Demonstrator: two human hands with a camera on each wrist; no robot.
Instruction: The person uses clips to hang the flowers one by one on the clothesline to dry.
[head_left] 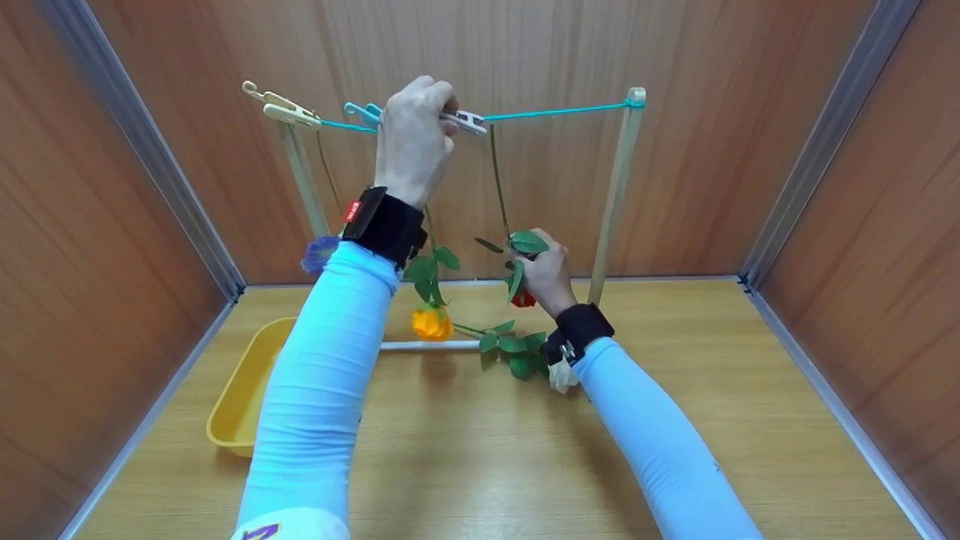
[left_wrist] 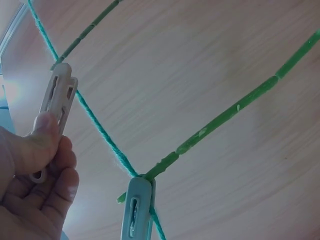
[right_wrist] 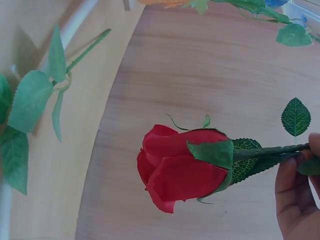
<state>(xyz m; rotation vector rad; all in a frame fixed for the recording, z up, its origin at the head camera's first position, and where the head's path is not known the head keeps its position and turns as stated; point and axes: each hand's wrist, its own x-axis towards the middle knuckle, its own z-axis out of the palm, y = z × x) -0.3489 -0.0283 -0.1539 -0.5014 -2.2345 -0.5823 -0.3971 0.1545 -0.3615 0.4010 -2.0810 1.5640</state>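
My left hand [head_left: 416,142] pinches a pale grey clothespin [head_left: 466,121] at the turquoise line [head_left: 562,112]. In the left wrist view the tip of this clothespin [left_wrist: 62,85] meets the line beside the end of a green stem [left_wrist: 87,37]. Lower down, my right hand [head_left: 551,274] grips the stem of a red rose [right_wrist: 185,170], whose bloom hangs head down. To the left, a blue clothespin [left_wrist: 137,207] clamps another stem [left_wrist: 225,117] to the line; a yellow-orange rose [head_left: 432,324] hangs upside down there.
Wooden posts [head_left: 619,195] hold up the line. Cream clothespins [head_left: 291,114] sit at its left end, with a blue flower [head_left: 319,253] below. A white flower [head_left: 562,375] with leaves lies by the white base bar [head_left: 427,346], partly behind my right wrist. A yellow tray [head_left: 232,405] stands left.
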